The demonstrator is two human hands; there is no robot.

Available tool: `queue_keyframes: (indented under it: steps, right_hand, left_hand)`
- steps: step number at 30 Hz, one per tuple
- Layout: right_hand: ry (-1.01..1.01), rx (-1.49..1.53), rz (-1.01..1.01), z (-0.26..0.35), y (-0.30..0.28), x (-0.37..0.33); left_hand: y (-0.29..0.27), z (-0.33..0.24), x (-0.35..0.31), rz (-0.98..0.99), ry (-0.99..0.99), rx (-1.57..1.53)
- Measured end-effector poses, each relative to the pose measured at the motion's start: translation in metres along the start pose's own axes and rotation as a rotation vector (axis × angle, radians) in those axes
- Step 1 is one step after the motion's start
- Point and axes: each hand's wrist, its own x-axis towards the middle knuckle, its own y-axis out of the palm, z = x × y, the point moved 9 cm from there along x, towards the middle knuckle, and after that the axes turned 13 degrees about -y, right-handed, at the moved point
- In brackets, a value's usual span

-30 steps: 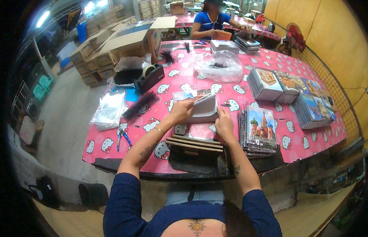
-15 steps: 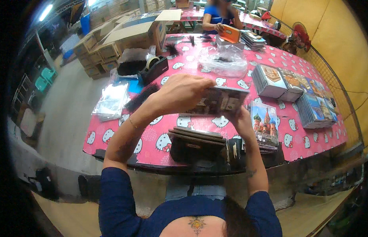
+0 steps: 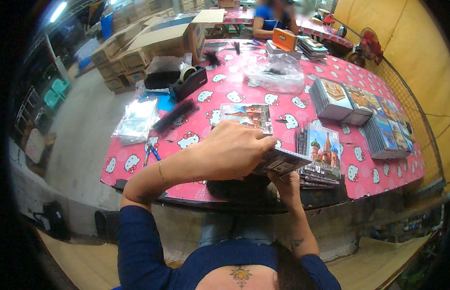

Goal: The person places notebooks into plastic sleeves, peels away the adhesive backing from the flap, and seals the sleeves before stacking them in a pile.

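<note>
Both my hands grip a spiral notebook [image 3: 285, 163], tilted above the front of the table. My left hand [image 3: 234, 150] is closed over its upper side, the fingers bent down at its left end. My right hand [image 3: 286, 186] pinches its near edge from below. Just under them is a dark box-like block [image 3: 242, 187], mostly hidden by my left hand and the notebook. Beyond my left hand lies a notebook [image 3: 246, 115] with a colourful domed-building cover. To the right of my right hand stands a stack of similar notebooks [image 3: 324, 152].
Stacked notebooks [image 3: 333, 99] fill the right of the pink table [image 3: 186, 188]. Clear plastic sleeves [image 3: 135, 121], pens [image 3: 152, 153], black wire bundles [image 3: 176, 117] and a tape dispenser [image 3: 188, 82] are at left. Across the table, a person [image 3: 273, 21] sits behind an orange object [image 3: 284, 39].
Both hands have brought the notebook down and nearer to me, over the dark block. The notebook beyond my left hand now shows. Across the table, the orange object has tipped more upright.
</note>
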Motion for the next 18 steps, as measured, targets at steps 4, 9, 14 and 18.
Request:
queue_keyframes:
  steps: [4,9,14,18]
  right_hand:
    - [-0.003,0.195,0.009,0.002,0.01,0.0]
    - [-0.14,0.104,0.124,0.002,0.039,-0.006]
    - [-0.114,0.002,-0.057,-0.003,0.038,-0.001]
    - [-0.025,0.113,-0.037,-0.03,0.012,-0.002]
  left_hand:
    - [0.032,0.012,-0.01,0.135,-0.054,-0.037]
    - [0.093,0.029,-0.078,-0.232,-0.329,-0.025]
    - [0.146,0.106,-0.153,-0.751,-0.943,-1.288]
    - [0.193,0.101,-0.146,-0.442,-0.619,-1.344]
